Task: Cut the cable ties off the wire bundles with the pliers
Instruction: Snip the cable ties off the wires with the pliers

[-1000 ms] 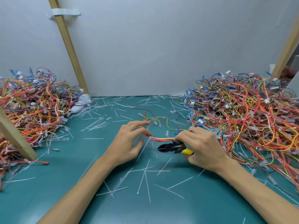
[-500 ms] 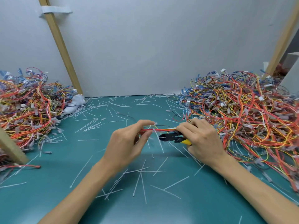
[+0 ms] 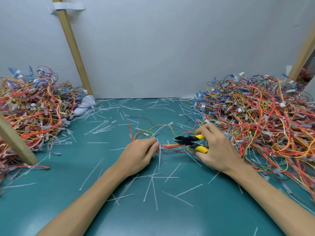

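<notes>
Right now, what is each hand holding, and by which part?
The right hand grips the pliers by their yellow handles. The left hand pinches the wire bundle at its left end.

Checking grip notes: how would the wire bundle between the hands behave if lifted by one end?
Probably floppy: the wire bundle has loose strands curling across the mat. Likely light, since the left hand holds it by a fingertip pinch.

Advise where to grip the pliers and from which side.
Grip the pliers by the yellow handles, coming from the right. The black cutting head points left at the wire bundle, and the handles splay open rightward, one above the other, where the right hand holds them.
</notes>
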